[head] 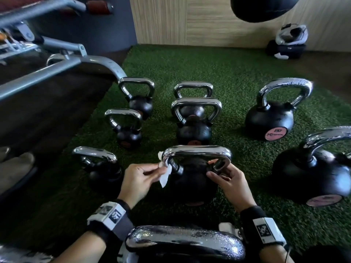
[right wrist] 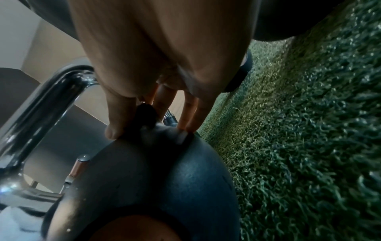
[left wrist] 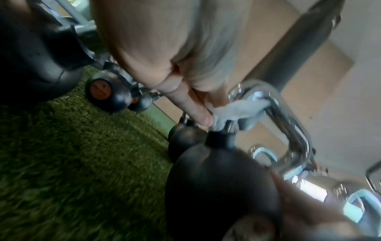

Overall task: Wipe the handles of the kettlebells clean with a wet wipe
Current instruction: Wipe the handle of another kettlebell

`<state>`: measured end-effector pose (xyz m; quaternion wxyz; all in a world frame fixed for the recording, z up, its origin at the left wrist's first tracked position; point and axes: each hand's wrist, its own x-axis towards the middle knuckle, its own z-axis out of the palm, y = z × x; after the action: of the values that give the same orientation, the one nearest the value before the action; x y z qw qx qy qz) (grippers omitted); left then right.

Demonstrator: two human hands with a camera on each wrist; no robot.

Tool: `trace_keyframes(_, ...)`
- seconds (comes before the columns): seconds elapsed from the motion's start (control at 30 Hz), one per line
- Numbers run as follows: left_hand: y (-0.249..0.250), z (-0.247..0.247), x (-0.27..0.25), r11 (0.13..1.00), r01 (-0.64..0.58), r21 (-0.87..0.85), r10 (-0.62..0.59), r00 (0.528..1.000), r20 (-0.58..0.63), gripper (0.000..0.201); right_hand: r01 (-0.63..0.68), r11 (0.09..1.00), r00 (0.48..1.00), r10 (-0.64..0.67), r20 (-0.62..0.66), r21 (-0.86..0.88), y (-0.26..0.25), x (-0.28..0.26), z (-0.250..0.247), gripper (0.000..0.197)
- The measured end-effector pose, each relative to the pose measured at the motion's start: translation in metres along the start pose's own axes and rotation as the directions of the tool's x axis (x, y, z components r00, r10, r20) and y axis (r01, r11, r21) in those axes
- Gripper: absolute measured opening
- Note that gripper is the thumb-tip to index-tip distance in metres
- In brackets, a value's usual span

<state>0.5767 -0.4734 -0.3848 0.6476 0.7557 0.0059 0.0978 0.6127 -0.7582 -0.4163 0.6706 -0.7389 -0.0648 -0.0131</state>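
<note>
A black kettlebell [head: 191,183] with a chrome handle [head: 197,151] stands on the turf right in front of me. My left hand [head: 159,170] pinches a white wet wipe [head: 165,177], which is wrapped round the left leg of that handle. The left wrist view shows the wipe [left wrist: 237,110] bunched on the chrome bend, held by the fingertips [left wrist: 203,118]. My right hand [head: 213,168] grips the right leg of the handle near its base. In the right wrist view the thumb [right wrist: 115,124] and fingers close round the black collar [right wrist: 146,114] above the ball [right wrist: 164,179].
Several more kettlebells stand on the green turf [head: 237,73], small ones at left and behind, two large ones [head: 269,120] at right. Another chrome handle [head: 186,242] lies closest to me. A grey bench frame [head: 57,73] runs along the left. A bag [head: 288,44] sits by the far wall.
</note>
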Motion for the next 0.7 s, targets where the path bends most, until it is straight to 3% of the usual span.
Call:
trace_keyframes(0.17,-0.002,0.012,0.002,0.996,-0.044,0.078,0.049,0.997,-0.06,0.013,-0.011,0.996,1.0,0.009,-0.027,-0.087,-0.009,-0.001,-0.002,0.026)
trace_keyframes(0.3,0.003,0.016,0.02,0.979,-0.093,0.184,0.099,0.995,-0.025,0.011,-0.015,0.953,0.998,-0.002,-0.056,-0.304,-0.016,-0.017,-0.014,0.027)
trace_keyframes(0.43,0.011,0.037,0.056,0.943,-0.127,0.309,0.126,0.992,0.024,0.006,0.077,0.866,0.983,-0.149,-0.108,-0.493,-0.01,-0.049,-0.013,0.035)
trace_keyframes(0.6,0.021,0.069,0.092,0.904,-0.171,0.392,0.112,0.979,0.168,0.011,0.318,0.817,0.944,-0.321,0.079,-0.482,-0.008,-0.058,-0.002,0.063)
trace_keyframes(0.7,0.022,0.062,0.105,0.893,-0.14,0.428,-0.018,0.939,0.344,0.014,0.336,0.788,0.933,-0.352,0.07,-0.515,-0.011,-0.033,-0.007,0.043)
